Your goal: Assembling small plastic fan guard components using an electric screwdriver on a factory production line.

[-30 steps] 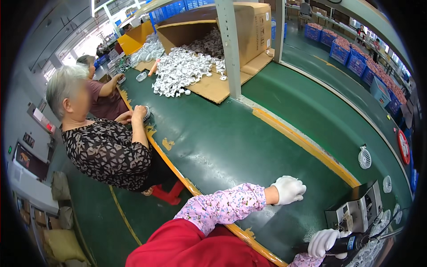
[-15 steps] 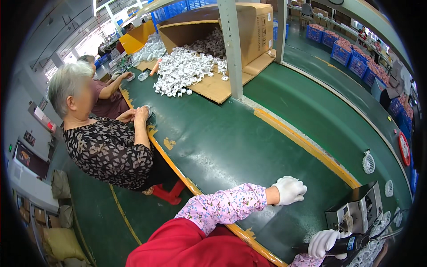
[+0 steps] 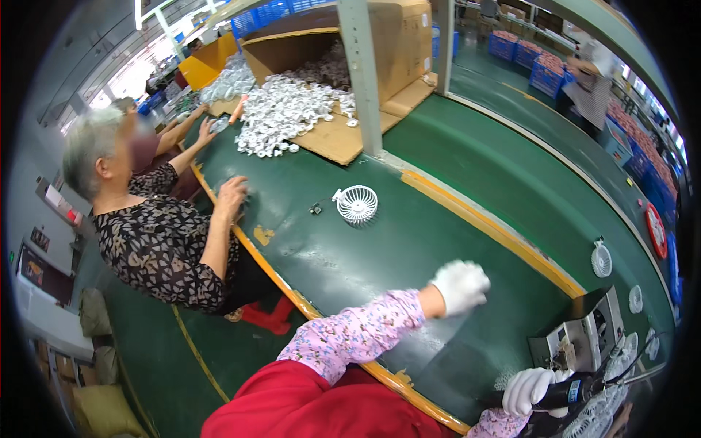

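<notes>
My left hand (image 3: 461,287), in a white glove and a flowered sleeve, hovers over the green table with its fingers curled in. It is slightly blurred, and whatever it may hold is hidden. At the lower right my gloved right hand (image 3: 527,392) is wrapped round a black electric screwdriver (image 3: 566,393). Just beyond it stands a grey metal fixture (image 3: 580,332). A round white fan grille (image 3: 357,204) lies farther up the table, apart from both hands, with a small dark part (image 3: 315,209) beside it.
A co-worker (image 3: 157,219) sits along the left edge, one hand over the table. White plastic parts (image 3: 288,113) spill from a cardboard box (image 3: 398,58) past a metal post (image 3: 360,80). More grilles (image 3: 601,259) lie at the right. A person (image 3: 588,84) stands near blue crates (image 3: 546,77).
The white grille and small dark part now lie on the table before the co-worker, whose far hand has moved toward another grille. My left hand has risen slightly. My right hand keeps the screwdriver.
</notes>
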